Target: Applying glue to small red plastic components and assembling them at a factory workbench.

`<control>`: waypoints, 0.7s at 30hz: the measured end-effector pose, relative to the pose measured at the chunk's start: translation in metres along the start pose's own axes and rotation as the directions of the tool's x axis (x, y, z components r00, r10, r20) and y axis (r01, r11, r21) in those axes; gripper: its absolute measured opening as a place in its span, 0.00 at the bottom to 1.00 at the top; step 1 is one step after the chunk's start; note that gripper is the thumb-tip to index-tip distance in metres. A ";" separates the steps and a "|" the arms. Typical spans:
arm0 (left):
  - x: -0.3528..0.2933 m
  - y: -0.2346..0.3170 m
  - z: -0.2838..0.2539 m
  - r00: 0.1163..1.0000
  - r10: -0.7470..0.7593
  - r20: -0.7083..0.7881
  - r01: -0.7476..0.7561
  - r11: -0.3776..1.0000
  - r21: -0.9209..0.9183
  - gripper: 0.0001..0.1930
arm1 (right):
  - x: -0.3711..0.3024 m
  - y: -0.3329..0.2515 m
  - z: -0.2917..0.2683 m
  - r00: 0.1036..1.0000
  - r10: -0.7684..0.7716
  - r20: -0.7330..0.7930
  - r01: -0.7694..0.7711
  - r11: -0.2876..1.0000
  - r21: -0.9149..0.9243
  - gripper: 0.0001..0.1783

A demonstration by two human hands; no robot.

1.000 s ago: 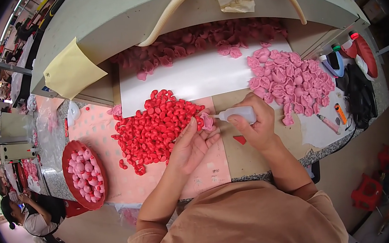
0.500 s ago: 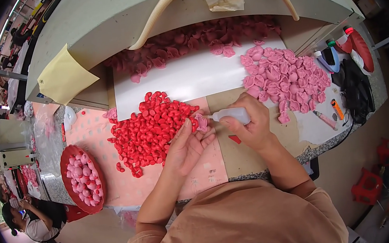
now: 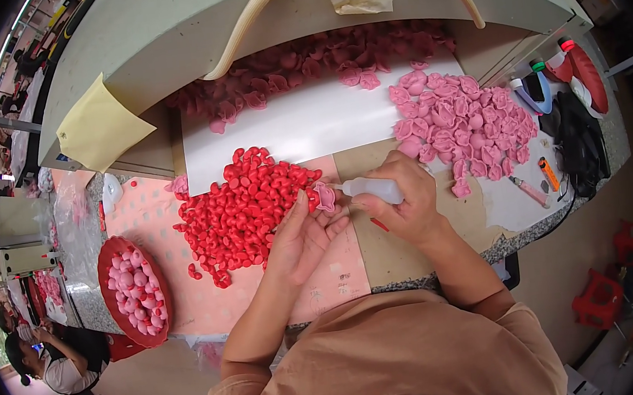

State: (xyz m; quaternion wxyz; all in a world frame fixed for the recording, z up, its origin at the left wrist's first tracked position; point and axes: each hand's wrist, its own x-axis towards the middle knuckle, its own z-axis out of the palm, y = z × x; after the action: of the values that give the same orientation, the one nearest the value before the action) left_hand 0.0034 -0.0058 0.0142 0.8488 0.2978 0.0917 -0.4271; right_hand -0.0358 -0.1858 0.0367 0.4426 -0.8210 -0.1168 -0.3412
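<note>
My left hand (image 3: 298,246) is turned palm up. Between its thumb and fingertips it pinches a small pink ruffled piece (image 3: 325,196) with a red part (image 3: 312,199) at its left side. A translucent white squeeze bottle (image 3: 374,189) lies tilted on its side in my right hand (image 3: 409,201), its thin nozzle reaching the pink piece. Just beyond my left hand spreads a heap of glossy red pieces (image 3: 237,210). To the right of the bottle, a pile of pink petal-like pieces (image 3: 466,120) covers the far right of the table.
A red scalloped basket (image 3: 161,322) of pink balls stands at left. More pink pieces (image 3: 266,85) lie under the grey hood (image 3: 161,40). At right are a tube (image 3: 532,192), an orange cutter (image 3: 548,173), bottles (image 3: 539,93) and a black bag (image 3: 580,139). A person (image 3: 59,355) sits far left.
The bottle has shifted very slightly left, its nozzle still at the pink piece. Both hands keep their grips. The whole view has moved a little.
</note>
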 end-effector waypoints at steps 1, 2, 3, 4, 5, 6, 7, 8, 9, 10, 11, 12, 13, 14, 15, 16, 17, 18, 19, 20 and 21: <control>0.000 0.000 -0.001 1.000 0.001 -0.001 -0.001 1.000 -0.001 0.22 | 0.000 0.000 0.000 1.000 0.000 0.001 0.000 1.000 0.001 0.16; 0.000 -0.001 -0.002 1.000 -0.006 0.000 0.006 1.000 -0.006 0.22 | -0.001 0.000 0.000 1.000 0.006 -0.005 -0.005 1.000 0.011 0.15; 0.001 0.000 -0.003 1.000 -0.013 0.001 0.013 1.000 -0.010 0.22 | -0.001 0.000 0.000 1.000 0.011 -0.012 -0.011 1.000 0.020 0.15; 0.001 0.000 -0.003 1.000 -0.013 0.000 0.013 1.000 -0.011 0.22 | -0.001 0.000 0.000 1.000 0.011 -0.011 -0.011 1.000 0.020 0.15; 0.001 -0.001 -0.002 1.000 -0.016 -0.003 0.016 1.000 -0.016 0.22 | -0.002 0.001 0.000 1.000 0.018 -0.009 -0.018 1.000 0.010 0.15; 0.001 -0.001 -0.002 1.000 -0.020 -0.006 0.020 1.000 -0.022 0.22 | -0.002 0.001 0.000 1.000 0.025 -0.007 -0.025 1.000 -0.001 0.15; 0.001 -0.001 -0.002 1.000 -0.020 -0.006 0.020 1.000 -0.022 0.22 | -0.002 0.001 0.000 1.000 0.026 -0.006 -0.026 1.000 -0.001 0.15; 0.001 -0.001 -0.002 1.000 -0.018 -0.007 0.018 1.000 -0.024 0.21 | -0.002 0.001 0.001 1.000 0.027 -0.001 -0.027 1.000 -0.003 0.15; 0.000 -0.001 -0.002 1.000 -0.016 -0.009 0.016 1.000 -0.026 0.21 | -0.002 0.002 0.001 1.000 0.029 0.005 -0.029 1.000 -0.004 0.15; 0.000 -0.001 -0.002 1.000 -0.016 -0.010 0.016 1.000 -0.027 0.21 | -0.002 0.002 0.001 1.000 0.030 0.006 -0.030 1.000 -0.003 0.15; 0.000 -0.001 -0.001 1.000 -0.008 -0.002 0.008 1.000 -0.021 0.21 | -0.002 0.002 0.001 1.000 0.026 0.010 -0.026 1.000 -0.011 0.15; 0.000 0.000 0.000 1.000 0.000 0.006 0.000 1.000 -0.015 0.21 | -0.002 0.002 0.001 1.000 0.023 0.015 -0.022 1.000 -0.020 0.15; 0.000 0.000 -0.001 1.000 0.000 0.004 0.000 1.000 -0.016 0.21 | -0.002 0.001 0.001 1.000 0.023 0.016 -0.023 1.000 -0.018 0.15; 0.001 0.000 -0.002 1.000 0.002 0.009 -0.002 1.000 -0.013 0.21 | -0.002 0.001 0.001 1.000 0.023 0.019 -0.022 0.999 -0.024 0.15; 0.001 0.000 -0.003 1.000 0.004 0.015 -0.003 1.000 -0.009 0.21 | -0.002 0.001 0.001 1.000 0.022 0.021 -0.021 0.999 -0.030 0.15; 0.001 -0.001 -0.003 1.000 0.004 0.015 -0.004 1.000 -0.010 0.21 | -0.002 0.001 0.001 1.000 0.021 0.022 -0.021 0.999 -0.030 0.15; 0.001 -0.001 -0.003 1.000 0.005 0.009 -0.005 1.000 -0.011 0.21 | -0.002 0.000 0.001 1.000 0.026 0.014 -0.025 0.999 -0.027 0.15; 0.001 -0.001 -0.003 1.000 0.008 0.001 -0.008 1.000 -0.012 0.21 | -0.002 0.000 0.001 1.000 0.029 0.006 -0.029 0.999 -0.022 0.15; 0.001 -0.001 -0.003 1.000 0.011 0.001 -0.011 1.000 -0.013 0.21 | -0.002 0.000 0.001 1.000 0.027 0.008 -0.026 0.999 -0.021 0.15; 0.002 -0.001 -0.004 1.000 0.012 -0.005 -0.012 1.000 -0.023 0.20 | -0.002 0.001 0.001 0.999 0.032 0.001 -0.032 0.999 -0.015 0.15; 0.002 -0.002 -0.004 1.000 0.011 -0.011 -0.011 0.999 -0.033 0.20 | -0.003 0.001 0.001 0.999 0.039 -0.005 -0.039 0.999 -0.010 0.15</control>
State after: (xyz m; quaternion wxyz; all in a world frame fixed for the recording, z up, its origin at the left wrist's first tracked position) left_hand 0.0040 -0.0056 0.0093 0.8555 0.2866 0.1015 -0.4192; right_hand -0.0372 -0.1850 0.0342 0.4451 -0.8246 -0.0981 -0.3350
